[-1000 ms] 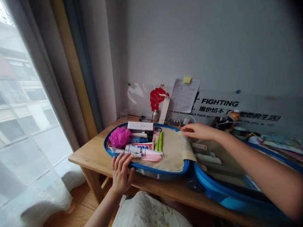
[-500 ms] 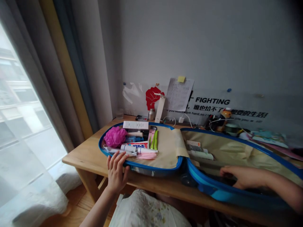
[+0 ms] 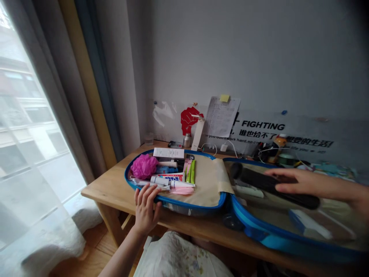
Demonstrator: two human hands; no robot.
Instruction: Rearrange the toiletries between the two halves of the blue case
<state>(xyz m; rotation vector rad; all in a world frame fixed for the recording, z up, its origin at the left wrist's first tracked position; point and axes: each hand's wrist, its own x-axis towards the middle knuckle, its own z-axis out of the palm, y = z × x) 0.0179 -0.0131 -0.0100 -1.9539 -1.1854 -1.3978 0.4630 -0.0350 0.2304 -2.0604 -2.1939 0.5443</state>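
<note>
My right hand (image 3: 307,184) is at four o'clock in my view; its thumb and fingers pinch a long black thing (image 3: 259,183), which is too blurry for me to say what it is; it is over the right half (image 3: 278,243) of the blue case, at a slant, with its far end pointing to about ten o'clock; a blue and white box (image 3: 309,224) lies in that half, just past it toward five o'clock; a pale green tube (image 3: 249,191) lies there too, near its far end.

My left hand (image 3: 147,209) is at seven o'clock; it is loose and grips nothing that I can see, with its fingers resting on the near rim of the left half (image 3: 209,179); inside there, a pink puff (image 3: 144,166) sits at eight o'clock; a white box (image 3: 168,153) is at two o'clock from the puff, and green packets (image 3: 191,171) are at three o'clock from it; both halves are on the wooden table (image 3: 106,186).
</note>
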